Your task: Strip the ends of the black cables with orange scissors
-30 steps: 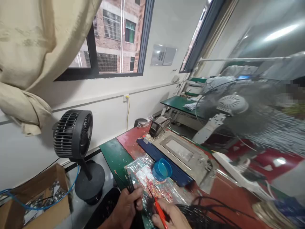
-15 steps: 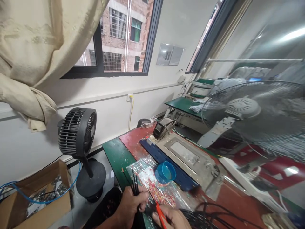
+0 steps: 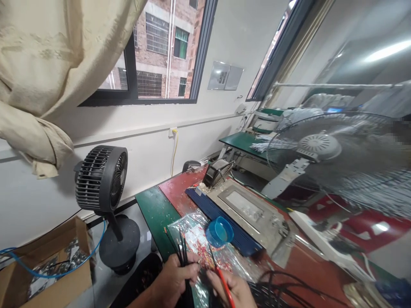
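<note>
Black wires (image 3: 182,252): clasped in left hand (image 3: 178,273), grip closed, ends fanned outward, by worktop (image 3: 148,207). Red tool (image 3: 225,287): held in right hand (image 3: 238,291), just beside. Step, as judged: wire ends being worked; steadied wires, tool tip aligned called for.

The left hand (image 3: 176,277) grips a bundle of thin black cables (image 3: 183,250), the right hand (image 3: 240,291) a slim red-handled tool (image 3: 225,285), near a round translucent blue cup (image 3: 219,232) and a crinkled clear plastic sheet (image 3: 193,219) strewn with tiny red and yellow bits (image 3: 224,257).
</note>
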Action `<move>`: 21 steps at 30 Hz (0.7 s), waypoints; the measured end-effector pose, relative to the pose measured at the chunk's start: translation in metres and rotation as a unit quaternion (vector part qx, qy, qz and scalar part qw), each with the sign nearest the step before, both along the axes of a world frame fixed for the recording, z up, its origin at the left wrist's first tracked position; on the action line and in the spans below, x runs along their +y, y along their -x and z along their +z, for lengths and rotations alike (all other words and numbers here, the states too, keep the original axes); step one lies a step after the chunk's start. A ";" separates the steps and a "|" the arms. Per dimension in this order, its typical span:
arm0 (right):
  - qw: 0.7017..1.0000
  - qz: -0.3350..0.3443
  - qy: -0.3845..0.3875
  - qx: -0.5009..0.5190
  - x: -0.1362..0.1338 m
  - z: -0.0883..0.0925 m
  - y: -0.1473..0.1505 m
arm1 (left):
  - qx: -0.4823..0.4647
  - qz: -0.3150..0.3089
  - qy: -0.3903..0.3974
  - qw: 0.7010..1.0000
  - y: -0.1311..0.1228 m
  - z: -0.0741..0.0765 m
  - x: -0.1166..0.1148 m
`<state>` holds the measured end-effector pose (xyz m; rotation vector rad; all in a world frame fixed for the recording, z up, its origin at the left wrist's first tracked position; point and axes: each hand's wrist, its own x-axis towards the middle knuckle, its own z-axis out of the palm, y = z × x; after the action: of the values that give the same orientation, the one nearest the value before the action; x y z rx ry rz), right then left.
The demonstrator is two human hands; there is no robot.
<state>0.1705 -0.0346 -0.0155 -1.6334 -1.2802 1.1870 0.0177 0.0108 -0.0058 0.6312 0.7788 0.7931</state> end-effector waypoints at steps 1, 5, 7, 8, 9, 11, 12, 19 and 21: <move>0.999 -0.021 0.015 0.037 0.000 0.000 0.001 | -0.002 -0.014 -0.003 1.000 0.001 0.001 -0.001; 0.983 -0.065 0.039 0.169 0.000 0.002 0.008 | -0.011 -0.065 -0.024 0.998 -0.001 0.001 -0.005; 0.977 -0.058 0.029 0.201 0.000 0.003 0.010 | -0.022 -0.072 -0.023 0.997 -0.003 -0.002 -0.006; 0.977 -0.051 0.028 0.208 0.000 0.003 0.010 | -0.029 -0.070 -0.022 0.997 -0.004 -0.003 -0.007; 0.976 -0.042 0.027 0.210 0.000 0.003 0.011 | -0.036 -0.068 -0.022 0.997 -0.005 -0.003 -0.008; 0.977 -0.029 0.027 0.210 0.000 0.003 0.010 | -0.047 -0.063 -0.019 0.997 -0.006 -0.003 -0.008; 0.977 -0.027 0.028 0.209 0.000 0.003 0.009 | -0.048 -0.061 -0.016 0.997 -0.006 -0.003 -0.009; 0.977 -0.017 0.045 0.206 -0.004 0.009 0.010 | -0.045 -0.054 0.005 0.997 -0.005 -0.005 -0.010; 0.971 -0.030 0.054 0.233 -0.006 0.012 0.012 | -0.071 -0.062 -0.015 0.995 -0.006 -0.008 -0.010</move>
<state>0.1586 -0.0406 -0.0035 -1.3438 -0.8753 1.5134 0.0238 0.0006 -0.0142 0.6369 0.5940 0.7274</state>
